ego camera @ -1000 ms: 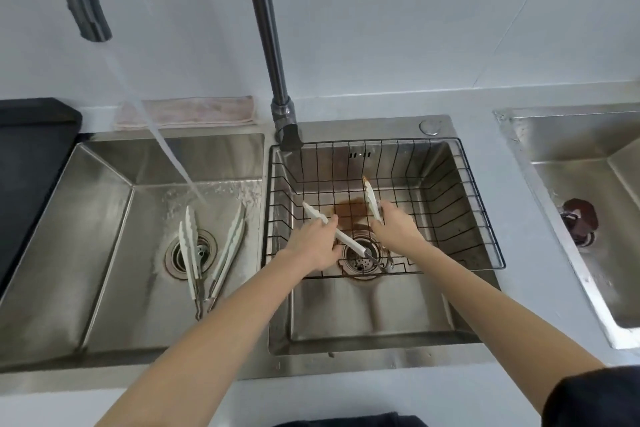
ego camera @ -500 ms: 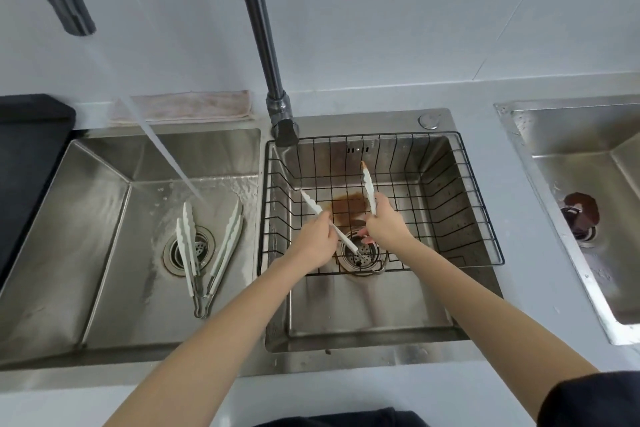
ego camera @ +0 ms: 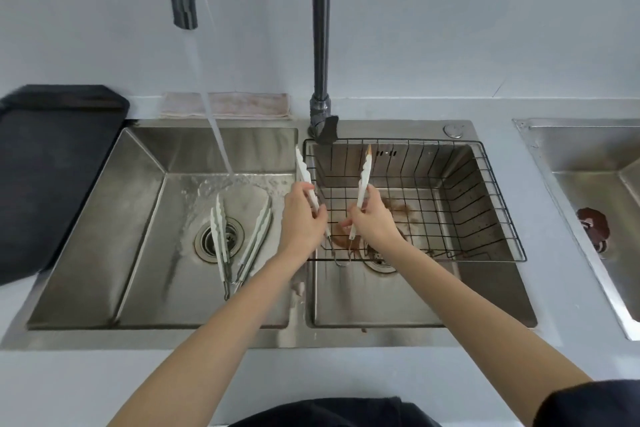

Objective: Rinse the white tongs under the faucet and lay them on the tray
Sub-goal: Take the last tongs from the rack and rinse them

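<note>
I hold a pair of white tongs [ego camera: 364, 180] spread wide above the wire basket [ego camera: 485, 204] in the right basin. My left hand [ego camera: 302, 218] grips one arm of them and my right hand [ego camera: 372, 220] grips the other; the right arm's tip looks brown. A second pair of white tongs [ego camera: 239, 236] lies in the left basin over the drain. The dark faucet [ego camera: 320, 45] runs, its stream [ego camera: 216, 135] falling into the left basin, left of the held tongs. A black tray [ego camera: 52, 166] sits on the counter at far left.
A folded cloth [ego camera: 225, 106] lies behind the left basin. Brown residue stains the right basin's floor under the basket. Another steel sink [ego camera: 588, 184] with a brown stopper [ego camera: 594, 224] stands at the right.
Both hands have lifted the held tongs up and leftward, toward the divider between the basins. The view has tilted up, showing more of the faucet.
</note>
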The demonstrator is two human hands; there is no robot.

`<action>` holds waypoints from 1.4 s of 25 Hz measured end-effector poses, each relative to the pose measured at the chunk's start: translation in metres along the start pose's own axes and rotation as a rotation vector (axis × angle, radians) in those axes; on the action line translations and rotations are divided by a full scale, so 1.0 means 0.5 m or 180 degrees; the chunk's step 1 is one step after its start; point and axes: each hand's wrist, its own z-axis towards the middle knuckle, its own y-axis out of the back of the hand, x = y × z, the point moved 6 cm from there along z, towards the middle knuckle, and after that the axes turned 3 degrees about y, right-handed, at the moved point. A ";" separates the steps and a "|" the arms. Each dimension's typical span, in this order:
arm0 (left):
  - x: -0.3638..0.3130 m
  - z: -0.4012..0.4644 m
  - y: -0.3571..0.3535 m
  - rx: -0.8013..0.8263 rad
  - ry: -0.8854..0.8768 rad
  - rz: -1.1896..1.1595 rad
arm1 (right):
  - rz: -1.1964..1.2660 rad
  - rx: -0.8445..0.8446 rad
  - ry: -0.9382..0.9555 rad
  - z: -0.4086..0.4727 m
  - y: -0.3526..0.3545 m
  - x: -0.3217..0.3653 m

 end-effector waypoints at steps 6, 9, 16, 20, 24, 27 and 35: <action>0.094 -0.013 0.129 -0.0242 0.0353 -0.0309 | 0.0742 0.0027 -0.0189 0.006 -0.121 0.031; 0.148 -0.011 0.182 -0.0258 0.0561 -0.0375 | 0.1248 0.0097 -0.0184 0.014 -0.184 0.063; 0.259 0.033 0.282 -0.0027 0.1180 -0.0970 | 0.2326 0.0484 -0.0425 0.056 -0.332 0.132; 0.314 0.068 0.299 0.0224 0.1538 -0.1228 | 0.2681 0.0427 -0.0702 0.091 -0.393 0.134; 0.348 0.091 0.298 0.0563 0.1810 -0.1332 | 0.3126 0.0235 -0.0948 0.130 -0.430 0.126; 0.362 0.106 0.298 0.0616 0.2060 -0.1553 | 0.3303 0.0193 -0.1182 0.154 -0.447 0.123; 0.380 0.127 0.303 0.0545 0.2193 -0.2029 | 0.3102 0.0306 -0.1531 0.191 -0.476 0.140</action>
